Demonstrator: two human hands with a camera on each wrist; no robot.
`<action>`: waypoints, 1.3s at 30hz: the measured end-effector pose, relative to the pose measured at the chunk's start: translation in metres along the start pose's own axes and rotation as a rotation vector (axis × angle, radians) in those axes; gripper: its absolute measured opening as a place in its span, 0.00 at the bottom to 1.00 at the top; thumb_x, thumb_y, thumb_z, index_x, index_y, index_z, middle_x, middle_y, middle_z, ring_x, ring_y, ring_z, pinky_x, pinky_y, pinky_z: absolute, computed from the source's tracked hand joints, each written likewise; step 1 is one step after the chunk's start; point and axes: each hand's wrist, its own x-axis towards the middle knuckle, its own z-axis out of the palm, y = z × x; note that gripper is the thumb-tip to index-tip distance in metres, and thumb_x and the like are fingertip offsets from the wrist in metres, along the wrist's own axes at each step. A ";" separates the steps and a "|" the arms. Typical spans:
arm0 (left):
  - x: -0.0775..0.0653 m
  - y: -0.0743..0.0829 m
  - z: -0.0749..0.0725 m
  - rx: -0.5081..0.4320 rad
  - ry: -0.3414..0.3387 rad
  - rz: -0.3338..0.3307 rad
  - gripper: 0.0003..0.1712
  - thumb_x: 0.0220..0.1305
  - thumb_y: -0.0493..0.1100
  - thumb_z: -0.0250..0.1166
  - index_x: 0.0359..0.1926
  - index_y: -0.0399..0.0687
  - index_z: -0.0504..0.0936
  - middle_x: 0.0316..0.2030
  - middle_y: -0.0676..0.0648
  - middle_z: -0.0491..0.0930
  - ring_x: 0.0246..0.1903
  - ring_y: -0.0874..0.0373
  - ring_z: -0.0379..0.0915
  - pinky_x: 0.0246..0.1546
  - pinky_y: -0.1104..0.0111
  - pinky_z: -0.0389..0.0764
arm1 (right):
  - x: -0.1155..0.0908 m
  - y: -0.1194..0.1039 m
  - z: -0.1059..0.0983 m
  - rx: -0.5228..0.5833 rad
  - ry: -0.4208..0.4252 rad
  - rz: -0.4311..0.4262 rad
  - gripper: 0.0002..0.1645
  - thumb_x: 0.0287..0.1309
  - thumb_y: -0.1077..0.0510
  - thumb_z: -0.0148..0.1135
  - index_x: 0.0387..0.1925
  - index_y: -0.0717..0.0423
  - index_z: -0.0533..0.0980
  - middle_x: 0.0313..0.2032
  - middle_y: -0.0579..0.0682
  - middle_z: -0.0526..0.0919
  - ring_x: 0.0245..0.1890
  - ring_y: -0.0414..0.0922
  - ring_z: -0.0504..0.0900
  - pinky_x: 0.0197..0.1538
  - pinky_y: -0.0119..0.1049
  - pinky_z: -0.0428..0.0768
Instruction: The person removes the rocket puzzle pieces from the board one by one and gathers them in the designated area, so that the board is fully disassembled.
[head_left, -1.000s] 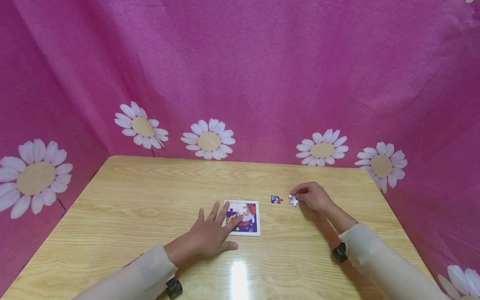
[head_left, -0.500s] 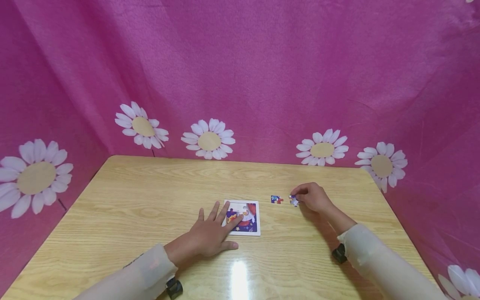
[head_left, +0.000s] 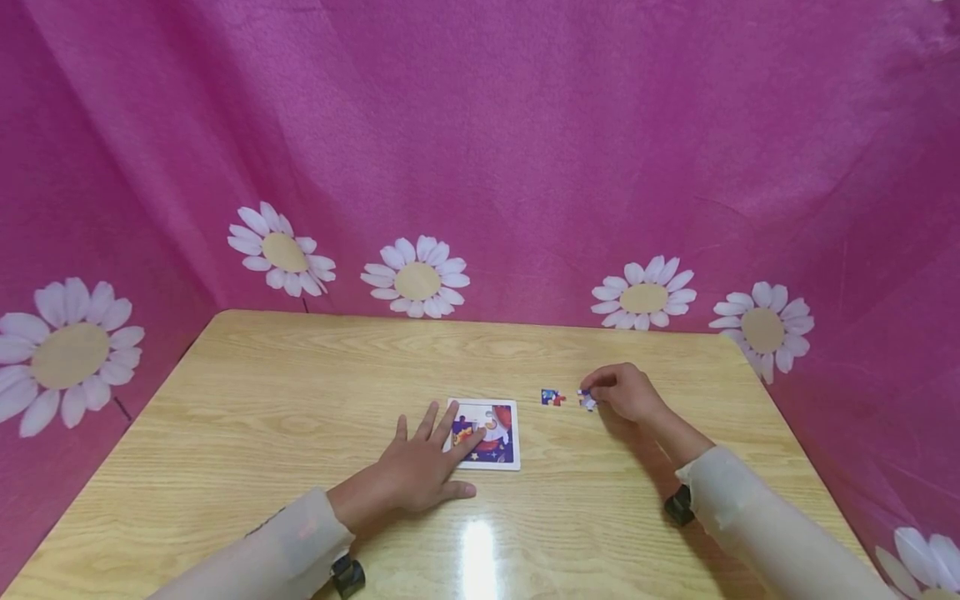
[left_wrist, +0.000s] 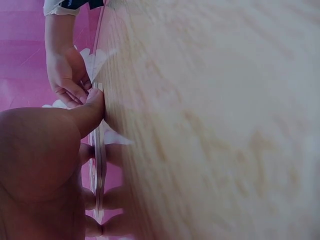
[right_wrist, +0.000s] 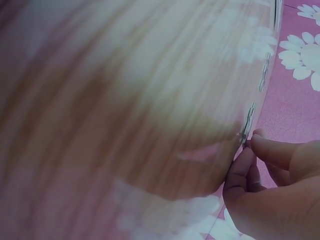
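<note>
A small jigsaw board (head_left: 517,442) with a white rim lies on the table, its picture purple with red and white parts. My left hand (head_left: 420,471) rests across the board's left side with fingers spread, covering some of the picture. In the left wrist view, the board's edge (left_wrist: 99,160) runs past the fingers. To the right, my right hand (head_left: 626,393) pinches a blue and white puzzle piece (head_left: 587,400) between thumb and fingertips. The right wrist view has this piece (right_wrist: 248,122) edge-on at the fingertips. Another puzzle piece (head_left: 552,397), blue and red, lies just left of it.
The wooden table (head_left: 337,358) reaches back to a pink curtain (head_left: 480,167) printed with large white daisies, which also hangs along both sides. Light glares off the tabletop near the front. A dark band is on each wrist.
In the right hand, the pinched piece has changed tilt slightly; its pale glare has given way to blue. Left hand, board and the other piece stay in place.
</note>
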 end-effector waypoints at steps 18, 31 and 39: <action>0.004 -0.003 0.004 0.009 -0.002 0.006 0.47 0.69 0.78 0.48 0.82 0.75 0.47 0.83 0.41 0.36 0.81 0.36 0.29 0.70 0.28 0.45 | -0.001 -0.010 0.001 0.043 0.000 0.022 0.09 0.66 0.70 0.63 0.45 0.65 0.86 0.45 0.60 0.88 0.39 0.48 0.78 0.37 0.35 0.76; 0.002 -0.002 0.003 -0.005 -0.002 0.005 0.47 0.69 0.77 0.49 0.82 0.74 0.48 0.83 0.42 0.36 0.81 0.36 0.29 0.71 0.29 0.44 | -0.002 -0.025 0.006 0.041 -0.014 -0.034 0.10 0.66 0.68 0.64 0.46 0.64 0.86 0.46 0.61 0.88 0.36 0.45 0.78 0.37 0.35 0.76; 0.001 -0.002 0.002 -0.010 -0.002 0.001 0.46 0.69 0.77 0.49 0.82 0.74 0.49 0.83 0.42 0.36 0.81 0.36 0.29 0.71 0.28 0.43 | -0.001 -0.033 0.014 0.057 -0.017 -0.079 0.10 0.65 0.69 0.64 0.46 0.67 0.86 0.46 0.62 0.88 0.36 0.46 0.80 0.37 0.35 0.79</action>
